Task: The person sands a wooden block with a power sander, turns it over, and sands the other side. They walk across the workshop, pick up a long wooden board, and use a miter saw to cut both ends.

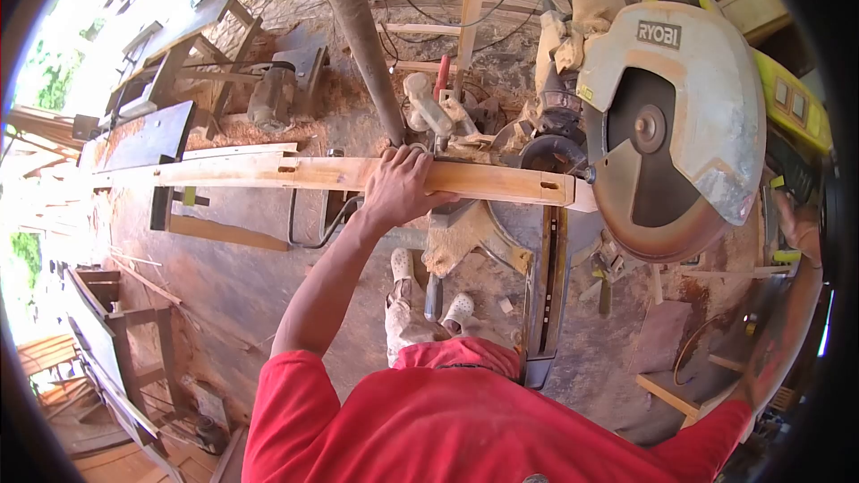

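Observation:
My left hand (404, 186) is closed over a long wooden board (313, 173), pressing it against the miter saw's fence. The board lies crosswise, with slots cut in its faces. Its right end reaches the saw's table, just left of the round blade (653, 139). The blade sits inside the grey guard of the raised RYOBI miter saw (698, 45). At the far right, my right hand (795, 222) is wrapped at the saw's dark handle (787, 170); its fingers are partly hidden in shadow there.
A metal post (353, 31) rises just beyond the board. The slotted saw base (541, 295) extends toward my body. A motor (268, 98) and a workbench (197, 13) stand at the back left. Sawdust and offcuts cover the floor; a wooden frame (143, 349) stands at lower left.

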A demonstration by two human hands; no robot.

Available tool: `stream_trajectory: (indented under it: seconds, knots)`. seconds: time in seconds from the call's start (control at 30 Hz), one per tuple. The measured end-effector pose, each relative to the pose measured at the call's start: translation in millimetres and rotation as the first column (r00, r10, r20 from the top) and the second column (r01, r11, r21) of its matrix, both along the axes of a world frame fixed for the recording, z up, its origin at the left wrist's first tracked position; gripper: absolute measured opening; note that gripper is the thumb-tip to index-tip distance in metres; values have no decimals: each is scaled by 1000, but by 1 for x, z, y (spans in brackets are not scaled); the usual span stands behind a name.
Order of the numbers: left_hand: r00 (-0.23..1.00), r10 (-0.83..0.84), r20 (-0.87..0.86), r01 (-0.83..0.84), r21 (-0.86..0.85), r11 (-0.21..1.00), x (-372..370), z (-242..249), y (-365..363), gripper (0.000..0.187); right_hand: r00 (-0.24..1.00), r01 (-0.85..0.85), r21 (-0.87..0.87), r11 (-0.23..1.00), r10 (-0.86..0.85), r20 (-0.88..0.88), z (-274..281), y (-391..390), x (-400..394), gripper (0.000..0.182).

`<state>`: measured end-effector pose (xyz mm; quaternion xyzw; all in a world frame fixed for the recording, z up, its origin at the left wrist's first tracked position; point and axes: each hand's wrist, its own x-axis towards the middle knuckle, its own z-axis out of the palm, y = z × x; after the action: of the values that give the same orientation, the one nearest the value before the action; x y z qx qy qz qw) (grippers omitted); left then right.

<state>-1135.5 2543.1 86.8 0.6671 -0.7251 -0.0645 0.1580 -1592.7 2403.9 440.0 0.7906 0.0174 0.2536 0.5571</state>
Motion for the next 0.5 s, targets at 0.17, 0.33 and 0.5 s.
stream_trajectory:
  seconds: [0.17,0.33,0.5]
  knots:
    - [1000,-14,-25,13,-17,1000,2,-7,1,80,997,80,-5,997,-80,14,3,6,9,88]
    - [998,-45,-40,43,-39,998,5,-7,-1,76,993,118,-9,993,-118,11,4,17,26,78]
    - [997,-45,-68,37,-117,992,2,-11,0,73,996,85,-33,996,-85,-11,6,19,45,70]
